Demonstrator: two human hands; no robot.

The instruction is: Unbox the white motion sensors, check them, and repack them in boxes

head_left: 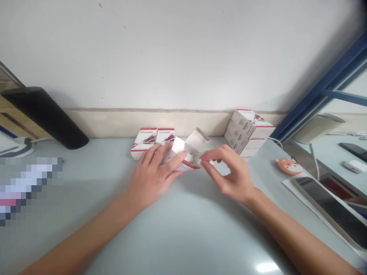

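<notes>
A small white and red cardboard box lies tilted on the desk, its end flaps standing out toward the right. My left hand is closed round the box from the left, thumb along its near side. At the opened end, my right hand pinches a small whitish, see-through piece between thumb and forefinger. What that piece is cannot be made out. Just behind my left hand stand two similar boxes, a left one and a right one, both partly covered by my fingers.
A stack of matching boxes stands against the wall at right. Nearer are an orange animal-faced object and a phone on white paper. A black cylinder leans at left, above a blurred item. A blue frame borders the right.
</notes>
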